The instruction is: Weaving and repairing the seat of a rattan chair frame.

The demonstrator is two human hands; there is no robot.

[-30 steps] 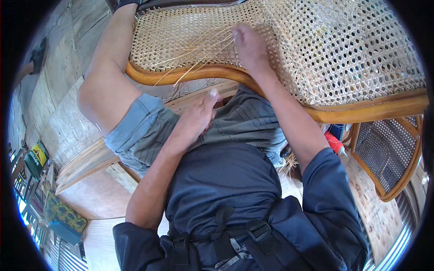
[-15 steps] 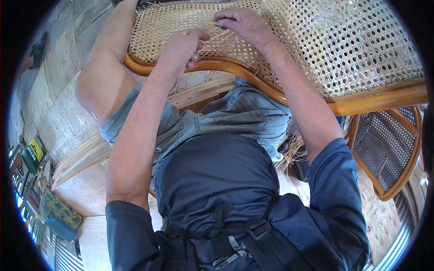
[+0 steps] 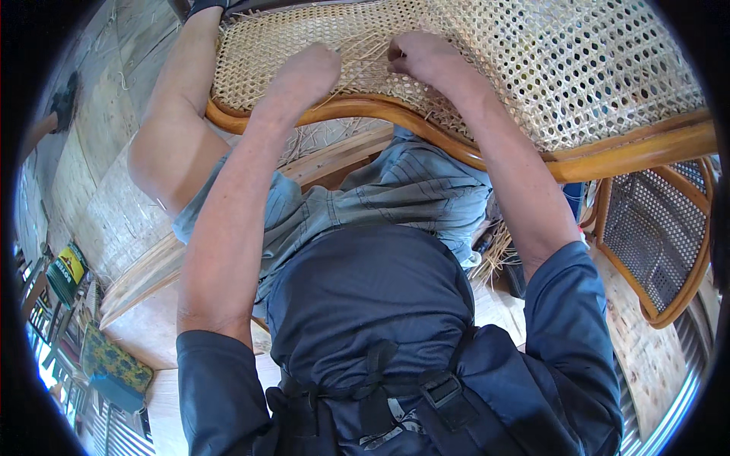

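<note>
Both hands work side by side on the woven cane panel [image 3: 532, 68] of a rattan chair laid across the lap. The left hand [image 3: 304, 72] rests knuckles-up on the weave, its fingers curled down onto a fan of loose cane strands [image 3: 365, 49] that lies between the two hands; the right hand [image 3: 418, 55] sits just beside it, fingers bent and apparently pinched on the ends of the same strands. The hands are near each other but not touching. To do this step well, hold the strand flat with the glossy face up, keep steady tension with the anchoring hand, and guide the free end with the other hand through the open holes of the pattern without twisting or kinking it. The curved wooden frame rail [image 3: 357, 110] runs directly below both wrists and gives a bracing edge; keep the forearms resting against it for control. Several points stay uncertain: the fingertips of both hands are turned away from the camera, so the exact grip and which strand each holds cannot be confirmed. The far edge of the panel is cut off at the top rim. A second cane chair part [image 3: 654, 243], to the right of the right forearm, is only partly in view.
</note>
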